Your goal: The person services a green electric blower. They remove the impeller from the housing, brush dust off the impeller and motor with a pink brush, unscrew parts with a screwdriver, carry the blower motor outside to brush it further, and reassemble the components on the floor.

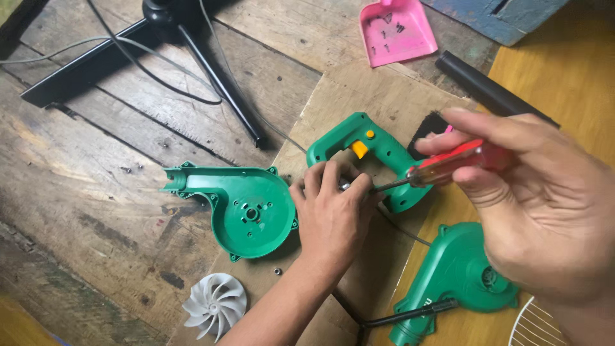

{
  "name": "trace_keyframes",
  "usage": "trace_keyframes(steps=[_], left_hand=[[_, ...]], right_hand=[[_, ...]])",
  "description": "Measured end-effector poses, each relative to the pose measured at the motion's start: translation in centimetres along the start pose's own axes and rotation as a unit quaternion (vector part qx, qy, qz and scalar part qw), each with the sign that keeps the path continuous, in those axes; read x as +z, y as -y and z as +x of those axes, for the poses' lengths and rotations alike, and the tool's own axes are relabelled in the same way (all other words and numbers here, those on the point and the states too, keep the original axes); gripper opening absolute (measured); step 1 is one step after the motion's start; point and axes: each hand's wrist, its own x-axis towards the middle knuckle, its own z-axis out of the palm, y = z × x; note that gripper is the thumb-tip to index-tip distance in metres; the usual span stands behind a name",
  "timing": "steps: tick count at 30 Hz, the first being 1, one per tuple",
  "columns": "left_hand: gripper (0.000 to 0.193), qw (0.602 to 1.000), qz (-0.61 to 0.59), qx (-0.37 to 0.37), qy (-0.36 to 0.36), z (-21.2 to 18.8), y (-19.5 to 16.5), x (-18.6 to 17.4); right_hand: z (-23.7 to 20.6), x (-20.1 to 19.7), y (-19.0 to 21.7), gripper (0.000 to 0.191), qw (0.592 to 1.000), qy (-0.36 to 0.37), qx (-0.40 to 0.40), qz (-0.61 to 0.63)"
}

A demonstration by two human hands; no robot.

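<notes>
My right hand (544, 198) grips a screwdriver with a clear red handle (451, 163); its shaft points left toward my left hand. My left hand (333, 211) rests on the green blower body with handle and orange trigger (365, 144), fingers pinched on a small metal part at the screwdriver tip. A green fan housing shell (240, 205) lies just left of my left hand. A second green housing half (455, 269) lies below my right hand.
A white plastic impeller (214, 304) lies on cardboard (378, 90) at the bottom. A small screw (277, 271) sits near the shell. A pink dustpan (396, 29), a black tube (487, 86), black tripod legs (211, 70), a white wire grille (535, 327).
</notes>
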Motion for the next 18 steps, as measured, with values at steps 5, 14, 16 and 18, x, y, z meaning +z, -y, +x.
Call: trace_keyframes(steps=[5, 14, 16, 18], left_hand=[[0.026, 0.999, -0.023, 0.008, 0.025, 0.2, 0.2, -0.3], [0.026, 0.999, -0.014, 0.033, 0.030, 0.1, 0.1, -0.9], [0.027, 0.999, -0.013, 0.033, 0.028, 0.2, 0.1, -0.8], [0.027, 0.999, -0.007, 0.029, 0.033, 0.1, 0.1, -0.7]], right_hand=[[1.1, -0.6, 2.2, 0.032, 0.994, 0.025, -0.039, -0.103], [0.4, -1.8, 1.6, 0.044, 0.993, 0.027, -0.020, -0.111], [0.7, -1.7, 2.1, 0.051, 0.978, -0.007, -0.082, -0.190], [1.0, -1.5, 2.8, 0.038, 0.989, -0.010, -0.045, -0.142]])
